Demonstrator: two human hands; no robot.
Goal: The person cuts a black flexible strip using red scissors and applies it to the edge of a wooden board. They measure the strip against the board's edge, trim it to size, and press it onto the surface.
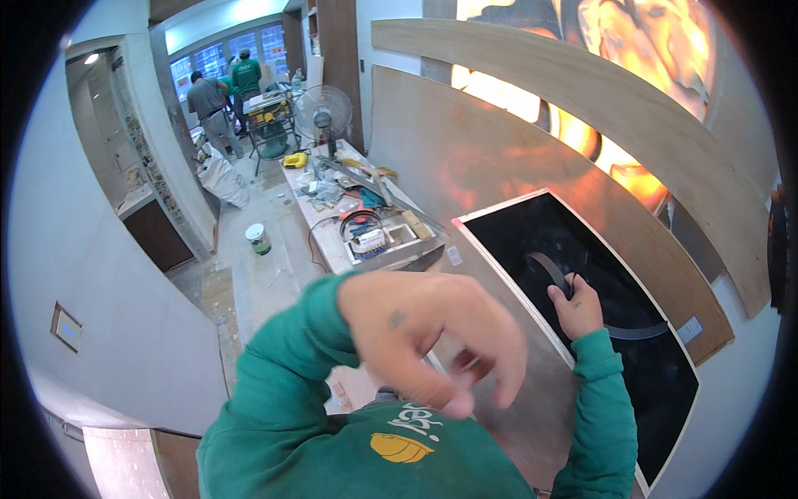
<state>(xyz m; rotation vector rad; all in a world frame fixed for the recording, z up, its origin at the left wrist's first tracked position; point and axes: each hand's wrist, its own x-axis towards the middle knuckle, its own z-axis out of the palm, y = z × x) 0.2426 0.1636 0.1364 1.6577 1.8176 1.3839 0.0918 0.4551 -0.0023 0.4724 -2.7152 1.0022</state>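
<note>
Grey curved flat strip sits inside the black rectangular wall opening, right hand closed gripping its upper end, left hand raised near camera, well apart, fingers loosely curled, holding nothing visible.

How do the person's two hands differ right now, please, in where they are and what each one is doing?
The left hand is raised close to the camera, blurred, fingers curled and seemingly empty; the right hand reaches out to the black panel, in focus, gripping a thin dark curved strip. Both come out of green sleeves.
</note>
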